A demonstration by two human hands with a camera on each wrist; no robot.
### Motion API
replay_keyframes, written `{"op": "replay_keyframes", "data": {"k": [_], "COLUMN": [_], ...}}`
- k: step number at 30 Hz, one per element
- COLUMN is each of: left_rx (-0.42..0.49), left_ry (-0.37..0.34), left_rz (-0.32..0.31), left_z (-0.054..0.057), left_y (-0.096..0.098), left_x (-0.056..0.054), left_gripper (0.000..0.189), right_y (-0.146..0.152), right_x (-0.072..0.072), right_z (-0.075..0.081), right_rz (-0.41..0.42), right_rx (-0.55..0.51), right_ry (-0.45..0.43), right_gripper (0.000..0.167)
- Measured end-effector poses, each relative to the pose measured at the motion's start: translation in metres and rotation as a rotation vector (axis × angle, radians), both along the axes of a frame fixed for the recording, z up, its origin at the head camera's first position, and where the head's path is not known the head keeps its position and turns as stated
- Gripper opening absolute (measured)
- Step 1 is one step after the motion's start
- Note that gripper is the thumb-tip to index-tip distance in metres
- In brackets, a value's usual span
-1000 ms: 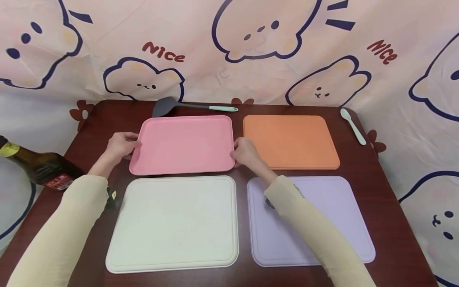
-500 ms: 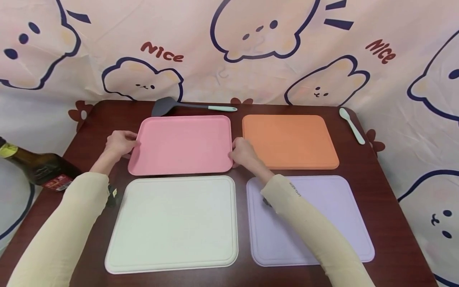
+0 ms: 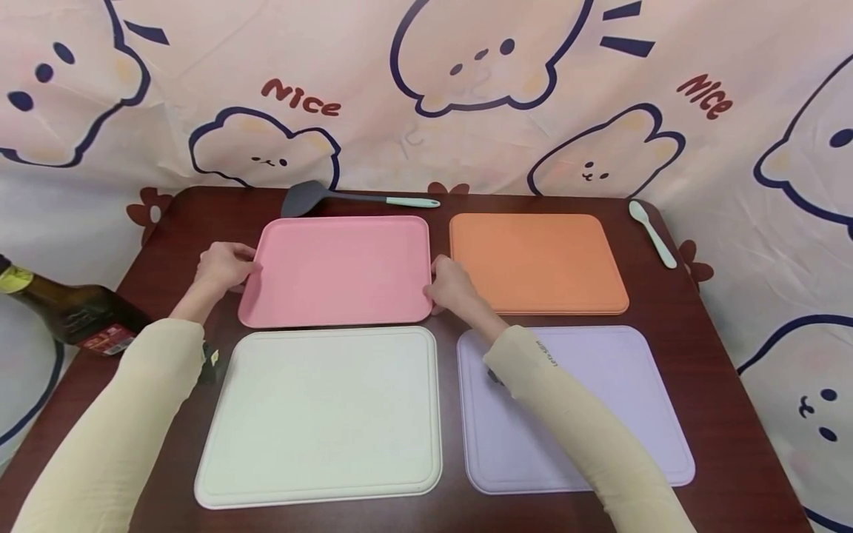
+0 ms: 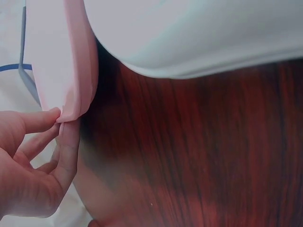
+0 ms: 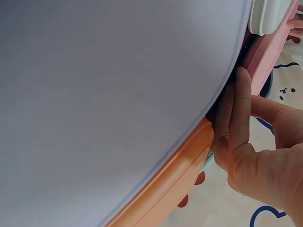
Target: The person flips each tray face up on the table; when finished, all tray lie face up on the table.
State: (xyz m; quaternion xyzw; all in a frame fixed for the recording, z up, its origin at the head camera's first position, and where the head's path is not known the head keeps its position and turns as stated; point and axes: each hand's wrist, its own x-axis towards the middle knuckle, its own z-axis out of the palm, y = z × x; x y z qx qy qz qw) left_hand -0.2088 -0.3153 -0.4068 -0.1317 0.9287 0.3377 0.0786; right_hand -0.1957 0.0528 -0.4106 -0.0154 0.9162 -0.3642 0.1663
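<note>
Both hands hold the pink tray (image 3: 343,270), which lies at the back left of the table with its raised rim up. At its left end, my left hand (image 3: 225,266) pinches the rim; in the left wrist view the thumb lies on the rim with fingers (image 4: 70,146) beneath it. My right hand (image 3: 453,283) grips the opposite end, between the pink tray and the orange board (image 3: 540,263). A white board (image 3: 323,414) sits just in front of the pink tray, a narrow gap between them. Below the right forearm lies a lilac board (image 3: 633,385), partly covered by the sleeve.
Behind the pink tray rests a grey spatula (image 3: 308,198) with a mint handle. A mint spoon (image 3: 651,233) lies at the back right corner. A dark glass bottle (image 3: 87,314) leans at the left, beside the left sleeve. Printed cloth (image 3: 413,148) hangs behind the table (image 3: 726,444).
The pink tray's near edge has come very slightly closer to the white board. Both hands keep their grip on its ends, and the camera view has shifted a little.
</note>
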Motion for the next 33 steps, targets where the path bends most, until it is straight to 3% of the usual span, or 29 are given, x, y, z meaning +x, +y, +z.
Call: {"op": "replay_keyframes", "data": {"k": [14,25,29,33], "left_rx": [-0.015,0.006,0.052,0.031], "left_ry": [0.011,0.004,0.026,0.074], "left_rz": [0.036,0.006,0.023,0.022], "left_z": [-0.001,0.000,-0.017,-0.053], "left_y": [0.002,0.000,-0.012,-0.037], "left_x": [0.000,0.001,-0.006,-0.021], "left_gripper": [0.036,0.041,0.042,0.046], "right_y": [0.001,0.004,0.007,0.010], "right_x": [0.002,0.001,0.002,0.003], "right_z": [0.000,0.003,0.006,0.008], "right_rz": [0.012,0.038,0.039,0.052], "right_rx": [-0.022,-0.031,-0.079,-0.103], "right_ry": [0.028,-0.012,-0.038,-0.041], "right_gripper": [0.026,0.035,0.038,0.042]}}
